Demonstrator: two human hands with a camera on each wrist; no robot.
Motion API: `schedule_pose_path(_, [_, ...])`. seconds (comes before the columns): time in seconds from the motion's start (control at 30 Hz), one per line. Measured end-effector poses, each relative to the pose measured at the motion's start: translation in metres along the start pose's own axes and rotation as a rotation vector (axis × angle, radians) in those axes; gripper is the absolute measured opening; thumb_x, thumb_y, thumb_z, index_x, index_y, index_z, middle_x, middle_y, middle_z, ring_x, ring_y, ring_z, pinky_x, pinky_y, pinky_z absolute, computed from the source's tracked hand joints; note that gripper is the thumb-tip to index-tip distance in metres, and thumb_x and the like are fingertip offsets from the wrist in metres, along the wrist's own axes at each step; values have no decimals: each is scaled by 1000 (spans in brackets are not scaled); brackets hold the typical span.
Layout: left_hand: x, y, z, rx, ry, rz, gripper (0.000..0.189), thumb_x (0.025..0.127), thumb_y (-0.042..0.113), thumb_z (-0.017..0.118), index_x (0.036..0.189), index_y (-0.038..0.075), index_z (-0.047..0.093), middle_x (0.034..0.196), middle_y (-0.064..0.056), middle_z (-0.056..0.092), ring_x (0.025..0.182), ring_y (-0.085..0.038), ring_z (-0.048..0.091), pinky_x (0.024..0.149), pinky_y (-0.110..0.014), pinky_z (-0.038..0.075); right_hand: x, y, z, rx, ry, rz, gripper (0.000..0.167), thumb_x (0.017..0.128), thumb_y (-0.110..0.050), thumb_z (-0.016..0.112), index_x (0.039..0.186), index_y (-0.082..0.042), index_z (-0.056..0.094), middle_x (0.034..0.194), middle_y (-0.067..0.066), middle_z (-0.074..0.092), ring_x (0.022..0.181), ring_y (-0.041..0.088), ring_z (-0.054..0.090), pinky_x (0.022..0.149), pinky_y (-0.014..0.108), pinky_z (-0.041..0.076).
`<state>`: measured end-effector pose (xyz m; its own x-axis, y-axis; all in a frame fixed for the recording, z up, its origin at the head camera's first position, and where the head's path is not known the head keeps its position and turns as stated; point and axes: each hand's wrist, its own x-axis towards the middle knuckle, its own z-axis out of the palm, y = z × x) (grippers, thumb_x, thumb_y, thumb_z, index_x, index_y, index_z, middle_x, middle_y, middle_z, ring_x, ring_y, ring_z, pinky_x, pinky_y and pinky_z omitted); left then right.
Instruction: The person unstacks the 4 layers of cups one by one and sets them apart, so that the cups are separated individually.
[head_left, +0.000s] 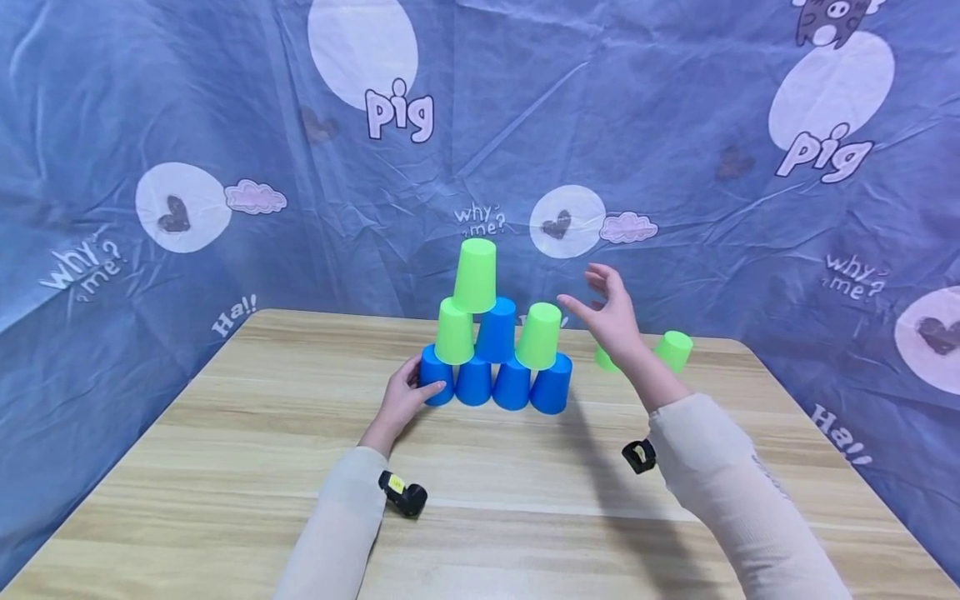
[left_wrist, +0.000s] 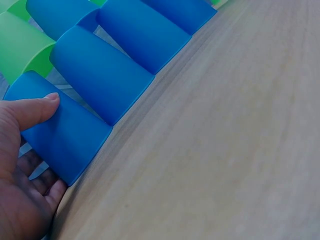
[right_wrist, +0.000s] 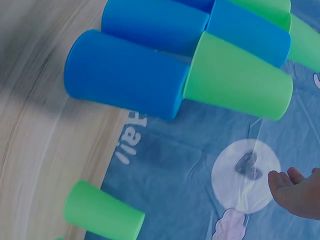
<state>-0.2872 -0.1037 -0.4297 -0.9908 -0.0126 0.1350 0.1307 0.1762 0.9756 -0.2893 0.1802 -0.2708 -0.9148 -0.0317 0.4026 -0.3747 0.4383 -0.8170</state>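
Upside-down cups form a pyramid on the table. Several blue cups make up the bottom row, ending at the right with a blue cup (head_left: 551, 385). Above stand a green cup (head_left: 454, 333), a blue cup (head_left: 497, 332) and another green cup (head_left: 537, 337). One green cup (head_left: 476, 275) tops the left pair. My left hand (head_left: 402, 400) holds the leftmost blue cup (left_wrist: 62, 132), thumb on its front and fingers at its far side. My right hand (head_left: 611, 312) is raised in the air right of the pyramid, fingers loosely bent and apart, touching no cup.
Behind my right forearm stand a green cup (head_left: 674, 351) and a second green cup (head_left: 605, 358), partly hidden by the arm. The wooden table (head_left: 480, 508) ends at a blue printed cloth (head_left: 660, 108) hanging behind it.
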Motion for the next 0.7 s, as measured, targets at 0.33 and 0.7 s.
schedule_pose_path(0.33, [1,2,0,-7,0,-5,60,77,13,65,129,9,38,130,-13,37,119,-27,32,97,-40,27,2,-13,18,18,-50,-25,70,76,-32,65,130,-7,27,129,12,35,120,22,31,94,39,31])
schedule_pose_path(0.7, [-1,3,0,-21,9,-2,60,77,13,65,129,8,38,130,-14,38,119,-28,32,97,-41,26,6,-24,38,7,-96,-29,73,74,-38,65,131,-11,28,131,8,35,120,19,31,94,40,31])
